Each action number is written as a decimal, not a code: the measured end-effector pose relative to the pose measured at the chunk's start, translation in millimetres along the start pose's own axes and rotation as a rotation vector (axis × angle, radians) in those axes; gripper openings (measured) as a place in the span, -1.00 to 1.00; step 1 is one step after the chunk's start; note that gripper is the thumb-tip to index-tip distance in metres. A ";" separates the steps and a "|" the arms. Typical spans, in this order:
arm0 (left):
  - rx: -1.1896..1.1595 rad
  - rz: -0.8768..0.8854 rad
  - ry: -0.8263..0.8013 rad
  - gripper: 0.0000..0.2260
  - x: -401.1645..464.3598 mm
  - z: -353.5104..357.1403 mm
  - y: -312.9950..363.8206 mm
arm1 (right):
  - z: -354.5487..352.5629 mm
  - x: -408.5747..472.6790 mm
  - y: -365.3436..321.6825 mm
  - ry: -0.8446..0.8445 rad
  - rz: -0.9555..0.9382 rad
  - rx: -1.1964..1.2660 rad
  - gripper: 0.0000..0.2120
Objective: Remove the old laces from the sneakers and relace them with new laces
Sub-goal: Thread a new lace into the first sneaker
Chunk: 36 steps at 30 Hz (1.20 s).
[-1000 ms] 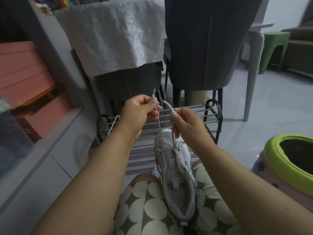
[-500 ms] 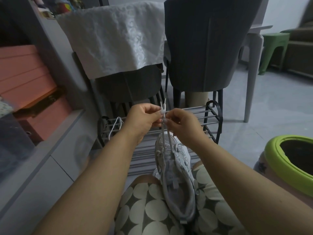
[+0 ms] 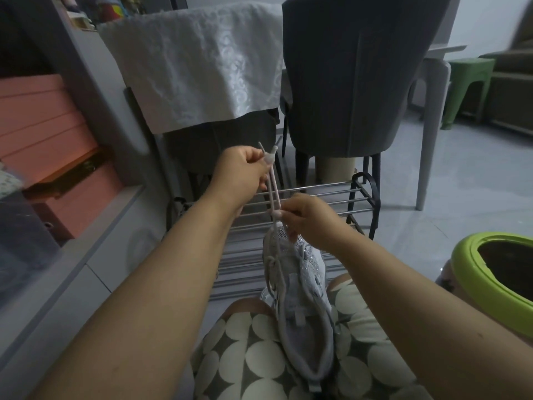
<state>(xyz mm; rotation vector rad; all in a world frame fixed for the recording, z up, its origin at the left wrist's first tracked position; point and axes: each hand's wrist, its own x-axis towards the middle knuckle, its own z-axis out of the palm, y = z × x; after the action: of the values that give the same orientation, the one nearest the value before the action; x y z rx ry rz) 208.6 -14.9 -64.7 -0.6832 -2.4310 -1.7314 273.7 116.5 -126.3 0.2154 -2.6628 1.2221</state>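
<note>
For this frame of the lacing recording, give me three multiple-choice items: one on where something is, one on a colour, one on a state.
1. Where does the sneaker lie?
A. On the metal shoe rack
B. On the person's lap
C. On the green stool

2. What colour is the rim of the tub at the lower right?
A. Lime green
B. Red
C. Black

3. What is the left hand doing?
A. Resting flat on the floor
B. Gripping the chair leg
C. Pinching both lace ends

Answers:
1 B: the sneaker rests on the spotted fabric over the person's thighs, nearer the camera than the shoe rack.
2 A: the rim is bright lime green around a dark inside.
3 C: the lace ends stick up from its fingertips, while the right hand pinches the strands lower down, just above the shoe.
</note>
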 end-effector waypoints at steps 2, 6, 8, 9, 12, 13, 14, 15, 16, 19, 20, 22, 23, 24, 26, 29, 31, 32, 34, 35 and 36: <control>-0.019 -0.008 -0.012 -0.88 -0.2 2.9 -2.7 | 4.0 -0.4 3.3 -0.063 0.017 -0.020 -0.75; -0.130 -0.103 -0.050 -0.87 -11.4 8.6 -19.6 | 10.6 -1.1 11.8 -0.089 0.117 0.149 -0.78; -0.153 -0.255 -0.030 -0.76 -17.1 6.9 -39.6 | 10.7 -0.6 15.2 -0.067 0.170 0.230 -0.79; -0.065 -0.362 -0.024 -0.69 -21.2 5.4 -51.7 | 10.5 -0.4 16.5 -0.056 0.185 0.254 -0.78; 0.198 -0.762 -0.111 -0.54 -40.3 7.5 -86.3 | 11.6 1.3 19.3 -0.040 0.200 0.233 -0.79; 0.195 -0.880 -0.167 -0.52 -46.7 11.3 -94.4 | 12.6 2.2 20.1 -0.037 0.199 0.208 -0.78; 0.183 -0.962 -0.220 -0.53 -51.5 15.3 -100.4 | 14.0 3.2 20.3 -0.031 0.195 0.186 -0.78; 0.169 -1.011 -0.261 -0.54 -54.1 19.1 -104.5 | 15.2 4.4 19.7 -0.017 0.186 0.165 -0.77; 0.146 -1.043 -0.287 -0.57 -56.2 22.0 -106.1 | 16.5 5.7 19.4 0.008 0.174 0.144 -0.76; 0.046 -1.050 -0.306 -0.63 -56.4 26.9 -105.1 | 18.3 6.8 17.8 0.064 0.139 0.113 -0.74; 0.024 -1.042 -0.301 -0.65 -56.1 27.6 -103.9 | 18.2 6.4 17.8 0.065 0.137 0.118 -0.73; -0.027 -1.047 -0.288 -0.67 -57.3 27.6 -104.0 | 17.1 5.1 18.4 0.056 0.147 0.126 -0.73; -0.055 -1.054 -0.278 -0.67 -58.5 28.0 -105.3 | 16.3 4.5 18.1 0.048 0.157 0.130 -0.74; -0.084 -1.060 -0.264 -0.68 -59.8 28.6 -107.5 | 15.7 3.9 18.0 0.043 0.164 0.138 -0.75; -0.151 -1.070 -0.220 -0.73 -62.0 30.9 -112.3 | 15.3 3.3 17.4 0.037 0.175 0.142 -0.76; -0.319 -1.105 -0.125 -0.83 -62.3 34.0 -119.5 | 15.9 2.5 16.4 0.035 0.171 0.136 -0.76; -0.461 -1.137 -0.070 -0.88 -62.2 35.9 -120.7 | 16.2 1.6 16.0 0.033 0.165 0.149 -0.75; -0.517 -1.142 -0.052 -0.87 -62.7 37.0 -120.9 | 16.3 1.4 15.6 0.033 0.163 0.154 -0.74; -0.589 -1.145 -0.033 -0.82 -62.7 39.1 -121.5 | 16.6 1.1 14.5 0.030 0.159 0.153 -0.74; -0.613 -1.152 -0.031 -0.82 -62.3 40.1 -121.3 | 16.9 1.2 14.1 0.026 0.160 0.154 -0.74; -0.633 -1.166 -0.023 -0.83 -61.2 41.2 -121.8 | 17.1 1.1 14.0 0.020 0.165 0.159 -0.75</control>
<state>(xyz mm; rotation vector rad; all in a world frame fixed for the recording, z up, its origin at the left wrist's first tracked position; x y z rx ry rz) 222.7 -28.1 -205.7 0.9694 -2.3850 -2.8673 267.4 112.4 -147.2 0.0058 -2.6114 1.4789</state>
